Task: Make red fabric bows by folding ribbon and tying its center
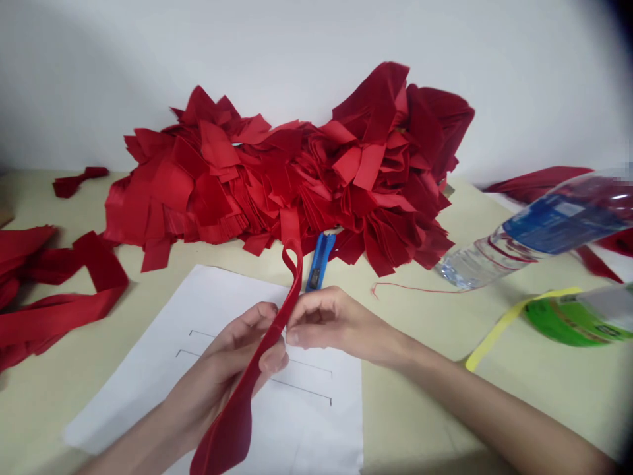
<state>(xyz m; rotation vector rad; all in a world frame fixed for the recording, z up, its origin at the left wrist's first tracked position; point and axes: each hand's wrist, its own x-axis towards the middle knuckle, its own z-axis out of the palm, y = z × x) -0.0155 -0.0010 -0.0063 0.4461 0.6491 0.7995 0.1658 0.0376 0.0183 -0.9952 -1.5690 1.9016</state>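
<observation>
Left hand (222, 369) and right hand (336, 323) both closed, pinching a red fabric strip (237, 422) between the fingers, its top curled into a loop, held over a white paper sheet (123, 409) with drawn lines. Blue utility knife (316, 260) sits just past the fingers, against a big pile of cut red fabric pieces (297, 178) on the worktop (420, 422); water bottle (534, 237) on the right.
</observation>
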